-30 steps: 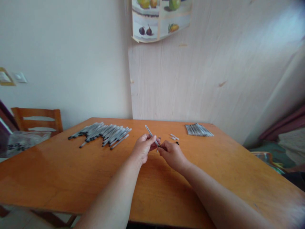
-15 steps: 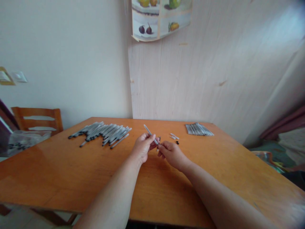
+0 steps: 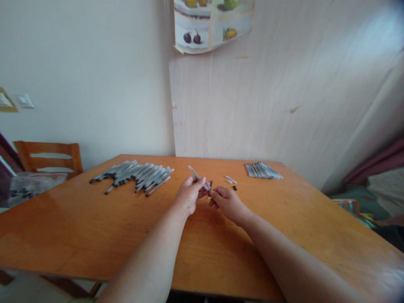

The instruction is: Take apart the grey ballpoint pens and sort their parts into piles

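Observation:
Over the middle of the table, my left hand (image 3: 190,194) is closed on a slim, clear-grey pen (image 3: 195,173), which tilts up to the left. My right hand (image 3: 226,201) pinches the pen's lower end, and its fingertips almost meet those of the left. A second thin piece with a dark tip (image 3: 211,183) stands up near the left fingers; which hand has it is hard to see. Just past the right hand lie a few short clear caps (image 3: 230,179) and small black pieces (image 3: 234,187).
Many pens with black ends (image 3: 139,174) lie spread on the left of the wooden table (image 3: 94,235). A neat row of pens (image 3: 263,170) lies at the back right. Behind the left edge stands a chair (image 3: 53,162) with a plastic bag (image 3: 34,185) of dark pieces.
The pen's upper end has shifted slightly to the left. Both hands keep nearly the same place and grip.

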A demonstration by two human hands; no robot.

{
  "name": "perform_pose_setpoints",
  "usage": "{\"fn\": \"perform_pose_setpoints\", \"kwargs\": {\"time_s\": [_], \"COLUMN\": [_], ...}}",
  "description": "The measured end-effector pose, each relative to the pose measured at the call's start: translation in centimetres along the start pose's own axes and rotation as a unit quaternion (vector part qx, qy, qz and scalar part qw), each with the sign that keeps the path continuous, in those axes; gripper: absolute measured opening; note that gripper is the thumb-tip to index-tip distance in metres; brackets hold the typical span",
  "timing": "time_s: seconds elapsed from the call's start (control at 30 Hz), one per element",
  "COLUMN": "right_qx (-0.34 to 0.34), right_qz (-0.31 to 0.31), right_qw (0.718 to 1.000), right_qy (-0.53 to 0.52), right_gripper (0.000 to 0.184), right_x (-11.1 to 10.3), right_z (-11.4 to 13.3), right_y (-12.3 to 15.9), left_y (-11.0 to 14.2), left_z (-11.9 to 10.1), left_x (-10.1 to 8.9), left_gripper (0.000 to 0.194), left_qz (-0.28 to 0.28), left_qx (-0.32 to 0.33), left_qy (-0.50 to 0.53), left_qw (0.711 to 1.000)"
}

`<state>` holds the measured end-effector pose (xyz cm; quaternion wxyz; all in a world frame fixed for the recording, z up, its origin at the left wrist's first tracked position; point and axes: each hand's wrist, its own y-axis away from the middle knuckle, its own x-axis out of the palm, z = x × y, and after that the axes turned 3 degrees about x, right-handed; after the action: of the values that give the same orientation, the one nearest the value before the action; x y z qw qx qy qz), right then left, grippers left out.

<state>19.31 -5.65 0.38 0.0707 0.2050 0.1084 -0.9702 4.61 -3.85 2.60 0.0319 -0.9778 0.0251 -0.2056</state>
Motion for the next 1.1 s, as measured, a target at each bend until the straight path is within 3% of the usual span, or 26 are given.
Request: {"fn": "perform_pose_setpoints", "kwargs": {"time_s": [0.27, 0.6, 0.8, 0.9, 1.1], "right_qx": [0.022, -0.042, 0.007, -0.006, -0.051], "right_qz": [-0.047, -0.102, -0.05, -0.043, -0.097], "right_qw": [0.998, 0.993, 0.999, 0.999, 0.992], "right_qy": [-0.031, 0.034, -0.008, -0.001, 0.058], "right_gripper": [0.023, 0.018, 0.024, 0.023, 0.014], "right_x": [-0.4, -0.2, -0.2, -0.5, -0.5], "right_z": [0.5, -0.5, -0.2, -0.1, -0.7], "right_y": [-0.1, -0.5, -0.3, -0.2, -0.5], "left_y": [0.0, 0.2, 0.0, 0.0, 0.0], "left_z": [0.2, 0.0, 0.1, 0.3, 0.5], "left_x": [-0.1, 0.2, 0.1, 0.0, 0.1], "left_gripper": [0.023, 0.028, 0.026, 0.025, 0.027], "left_qz": [0.053, 0.008, 0.003, 0.005, -0.005], "left_qx": [0.004, -0.01, -0.004, -0.003, -0.014], "left_qy": [0.015, -0.021, -0.031, -0.041, -0.048], "left_qw": [0.998, 1.0, 0.999, 0.999, 0.999]}}
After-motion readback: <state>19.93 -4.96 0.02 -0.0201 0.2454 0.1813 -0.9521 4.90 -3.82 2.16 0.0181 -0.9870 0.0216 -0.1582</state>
